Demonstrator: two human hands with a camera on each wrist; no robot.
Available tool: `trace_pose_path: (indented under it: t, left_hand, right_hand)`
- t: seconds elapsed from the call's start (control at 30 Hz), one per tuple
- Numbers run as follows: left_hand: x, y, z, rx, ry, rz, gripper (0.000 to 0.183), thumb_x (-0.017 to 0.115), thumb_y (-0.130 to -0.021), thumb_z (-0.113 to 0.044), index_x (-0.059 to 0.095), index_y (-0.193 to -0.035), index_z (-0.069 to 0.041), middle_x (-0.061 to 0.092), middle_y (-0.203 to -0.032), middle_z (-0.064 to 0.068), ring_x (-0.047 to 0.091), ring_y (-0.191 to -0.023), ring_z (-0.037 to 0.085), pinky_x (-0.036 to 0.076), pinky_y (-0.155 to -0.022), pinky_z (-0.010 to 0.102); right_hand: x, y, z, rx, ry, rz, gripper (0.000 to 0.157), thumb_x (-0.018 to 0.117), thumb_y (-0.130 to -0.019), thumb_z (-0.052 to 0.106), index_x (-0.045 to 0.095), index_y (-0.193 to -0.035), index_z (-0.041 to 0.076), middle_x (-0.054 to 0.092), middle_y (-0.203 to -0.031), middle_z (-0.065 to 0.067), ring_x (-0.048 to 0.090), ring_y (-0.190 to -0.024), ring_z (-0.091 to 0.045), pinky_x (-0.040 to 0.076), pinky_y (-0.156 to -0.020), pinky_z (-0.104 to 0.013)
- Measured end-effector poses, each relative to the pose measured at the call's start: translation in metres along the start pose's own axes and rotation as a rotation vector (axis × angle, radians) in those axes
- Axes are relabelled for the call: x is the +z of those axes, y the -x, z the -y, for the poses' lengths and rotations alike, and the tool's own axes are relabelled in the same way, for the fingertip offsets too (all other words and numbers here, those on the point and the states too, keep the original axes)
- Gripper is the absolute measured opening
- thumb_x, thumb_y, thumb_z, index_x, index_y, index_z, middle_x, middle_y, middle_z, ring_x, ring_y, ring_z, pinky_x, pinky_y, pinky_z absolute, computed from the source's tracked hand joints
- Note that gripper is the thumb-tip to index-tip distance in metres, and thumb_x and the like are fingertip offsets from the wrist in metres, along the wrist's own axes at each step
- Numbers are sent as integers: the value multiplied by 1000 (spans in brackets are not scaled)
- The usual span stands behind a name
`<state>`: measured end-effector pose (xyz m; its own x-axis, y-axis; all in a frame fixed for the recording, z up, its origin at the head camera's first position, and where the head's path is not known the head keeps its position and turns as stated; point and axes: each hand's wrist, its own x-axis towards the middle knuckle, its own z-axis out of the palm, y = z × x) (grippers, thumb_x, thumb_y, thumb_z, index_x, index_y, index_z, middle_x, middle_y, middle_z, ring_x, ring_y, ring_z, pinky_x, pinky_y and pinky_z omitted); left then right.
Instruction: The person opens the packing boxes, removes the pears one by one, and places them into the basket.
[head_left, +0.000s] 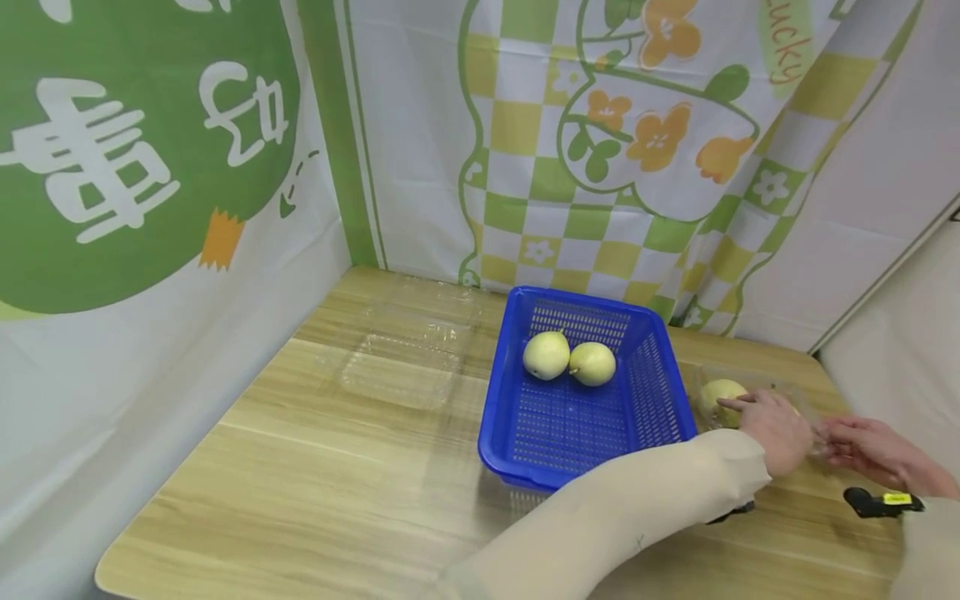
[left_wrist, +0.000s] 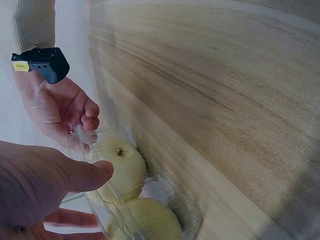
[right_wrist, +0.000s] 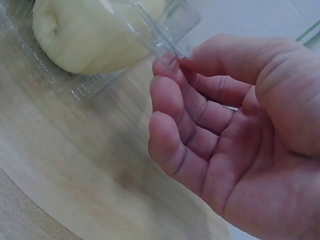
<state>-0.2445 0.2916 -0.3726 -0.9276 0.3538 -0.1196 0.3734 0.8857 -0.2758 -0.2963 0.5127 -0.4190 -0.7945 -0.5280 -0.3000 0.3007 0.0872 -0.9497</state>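
A clear plastic clamshell box [left_wrist: 189, 212] with pale yellow pears inside lies on the table at the right, beside the blue basket. Two pears show in the left wrist view, one pear [left_wrist: 122, 167] nearer the right hand. My left hand [head_left: 778, 432] reaches across over the box, its fingers stretched along the top and its thumb lying at the lid's edge in the left wrist view. At the box's corner, my right hand [right_wrist: 235, 120] pinches the clear plastic tab between thumb and index finger, the other fingers loosely bent.
Left of the hands stands a blue plastic basket [head_left: 491, 417] holding two pears [head_left: 547, 355]. Farther left, another clear box [head_left: 401, 371] lies with its lid raised on the wooden table [head_left: 300, 492]. Printed curtains hang behind and at the left.
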Motion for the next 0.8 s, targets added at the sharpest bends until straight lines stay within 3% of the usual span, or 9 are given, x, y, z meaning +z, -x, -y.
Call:
trace_pose_path:
  t: [0.37,0.63,0.8]
  left_hand:
    - [-3,-6,-2,-18,80,40,35,24,-100,-43,36,-133,-47,35,-139,-13,34,-127,19,41,-90,55]
    - [-1,0,-2,-15,22,21,35,27,-100,-42,36,-133,-46,37,-138,-11,38,-124,21,44,-84,55]
    - [-2,0,-2,-34,47,27,35,29,-99,-43,34,-133,-48,35,-139,-13,37,-125,23,43,-86,56]
  right_hand:
    - [2,-1,3,-7,-3,22,32,37,-100,8,68,-100,16,68,-90,1,64,-79,-10,54,-69,-26]
    - [2,-1,2,-4,16,58,38,30,-101,5,67,-102,15,68,-91,0,64,-80,-10,54,-69,-27]
    - [3,-1,1,9,-4,76,39,30,-101,5,67,-101,14,68,-91,0,64,-81,-10,54,-70,-27]
